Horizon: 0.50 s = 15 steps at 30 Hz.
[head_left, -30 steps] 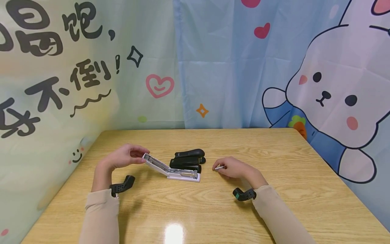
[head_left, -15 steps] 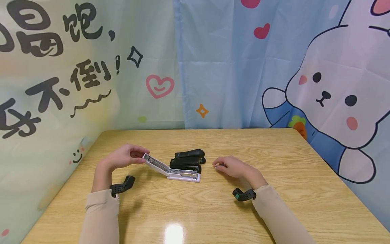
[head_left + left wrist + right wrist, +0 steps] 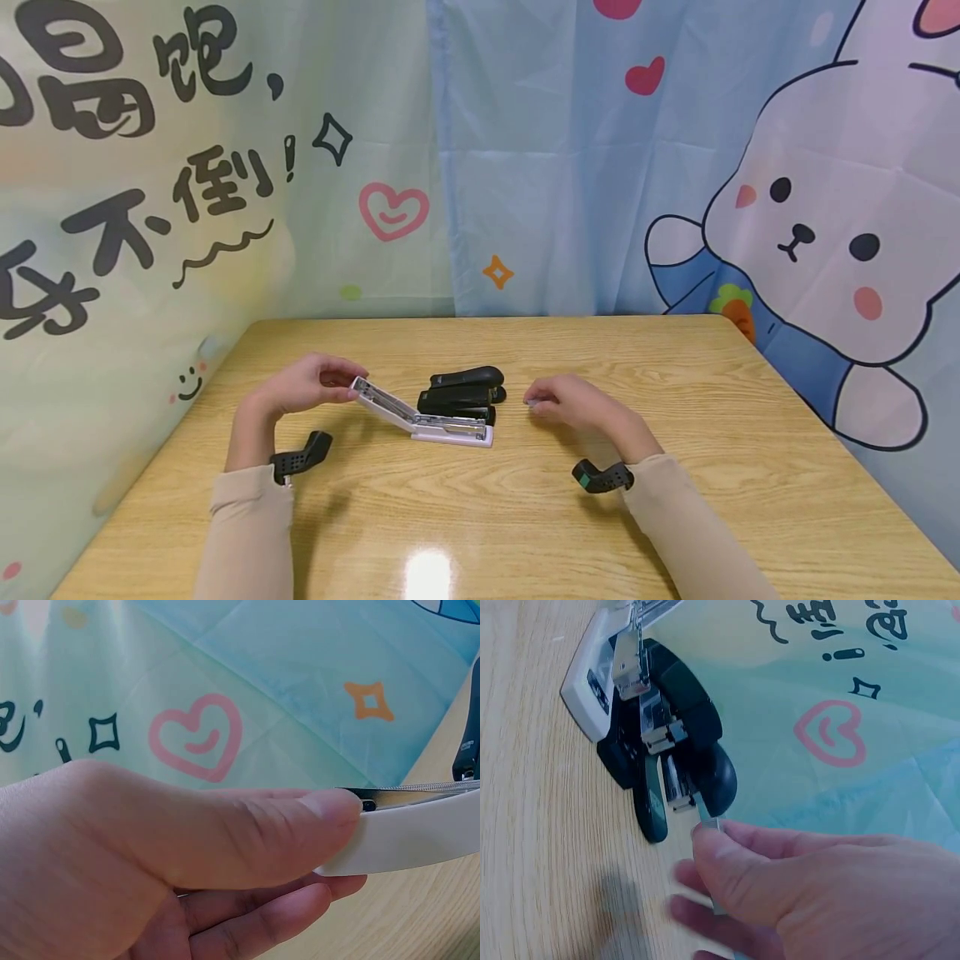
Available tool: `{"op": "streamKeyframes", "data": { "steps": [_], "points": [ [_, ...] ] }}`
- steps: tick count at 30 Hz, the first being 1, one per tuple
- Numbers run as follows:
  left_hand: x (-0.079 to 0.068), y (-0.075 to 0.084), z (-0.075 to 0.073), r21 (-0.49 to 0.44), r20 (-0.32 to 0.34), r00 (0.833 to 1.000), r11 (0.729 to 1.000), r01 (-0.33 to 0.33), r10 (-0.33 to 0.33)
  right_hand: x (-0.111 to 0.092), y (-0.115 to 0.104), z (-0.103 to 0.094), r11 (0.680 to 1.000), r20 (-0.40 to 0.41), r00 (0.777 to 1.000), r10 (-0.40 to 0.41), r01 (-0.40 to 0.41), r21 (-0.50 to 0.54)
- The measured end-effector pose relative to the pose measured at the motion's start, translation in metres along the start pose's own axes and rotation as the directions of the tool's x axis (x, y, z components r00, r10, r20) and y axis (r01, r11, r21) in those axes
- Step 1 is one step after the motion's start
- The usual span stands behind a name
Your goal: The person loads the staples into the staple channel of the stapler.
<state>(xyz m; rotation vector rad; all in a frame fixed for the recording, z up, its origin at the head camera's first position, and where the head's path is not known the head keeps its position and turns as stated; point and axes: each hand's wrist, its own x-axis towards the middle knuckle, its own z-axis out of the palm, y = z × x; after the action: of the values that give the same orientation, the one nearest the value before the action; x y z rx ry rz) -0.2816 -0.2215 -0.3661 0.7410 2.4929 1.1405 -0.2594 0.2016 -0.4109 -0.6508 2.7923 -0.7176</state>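
My left hand [image 3: 311, 385] pinches the raised end of a white stapler [image 3: 452, 437] between thumb and fingers. This stapler is spread wide, its base lying on the table and its metal staple channel showing. In the left wrist view, the thumb presses the tip of the white arm [image 3: 412, 838]. My right hand [image 3: 573, 404], a little above the table to the right of the staplers, pinches a small strip of staples [image 3: 713, 823] between thumb and forefinger. The fingers hide most of the strip. Its other fingers are loosely bent.
Black staplers lie side by side just behind the white one, the farthest a rounded black stapler [image 3: 468, 377] and nearer a squarer black stapler [image 3: 453, 398]. All rest on a wooden table [image 3: 450, 517]. A printed curtain [image 3: 525, 208] hangs behind the table.
The staple strip has turned within my right fingers, and less of it shows now. The right hand has risen very slightly. My left hand and the white stapler have stayed still.
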Motion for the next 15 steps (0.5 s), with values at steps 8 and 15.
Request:
{"op": "streamKeyframes", "data": {
  "steps": [8, 15],
  "points": [
    [0.001, -0.002, 0.0, -0.008, 0.005, 1.0, 1.0, -0.007, 0.007, 0.003, -0.015, -0.001, 0.99, -0.115, 0.984, -0.138, 0.133, -0.049],
    [0.0, -0.001, 0.0, -0.011, 0.006, 1.0, 1.0, -0.002, 0.002, 0.002, -0.027, 0.0, 0.981, -0.182, 0.965, -0.19, 0.18, -0.069]
  ]
}}
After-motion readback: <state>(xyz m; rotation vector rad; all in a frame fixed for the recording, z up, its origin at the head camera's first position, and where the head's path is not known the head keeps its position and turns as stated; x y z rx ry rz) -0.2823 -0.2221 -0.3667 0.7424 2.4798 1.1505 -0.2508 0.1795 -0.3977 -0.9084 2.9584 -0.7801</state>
